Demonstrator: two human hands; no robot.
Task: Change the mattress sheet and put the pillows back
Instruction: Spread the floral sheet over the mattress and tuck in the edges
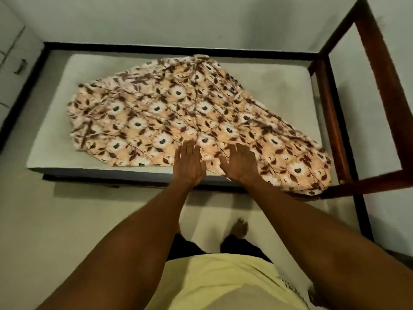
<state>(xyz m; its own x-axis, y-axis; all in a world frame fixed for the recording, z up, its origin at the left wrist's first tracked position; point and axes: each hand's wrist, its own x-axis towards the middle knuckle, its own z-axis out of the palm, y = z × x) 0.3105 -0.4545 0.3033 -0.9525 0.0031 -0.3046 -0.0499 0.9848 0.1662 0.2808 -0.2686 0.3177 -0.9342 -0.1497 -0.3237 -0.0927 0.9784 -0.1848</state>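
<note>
A person's left hand (190,163) and right hand (240,163) reach out side by side, fingers straight and slightly spread, holding nothing, over the near edge of a floral sheet (178,113) lying rumpled beyond the fingertips across the bare mattress (49,135).

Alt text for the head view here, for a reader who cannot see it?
Both hands, the left hand and right hand, reach open over a floral sheet lying partly spread and crooked on a bare mattress. A wooden bed frame rises at the right; no pillows show.
</note>
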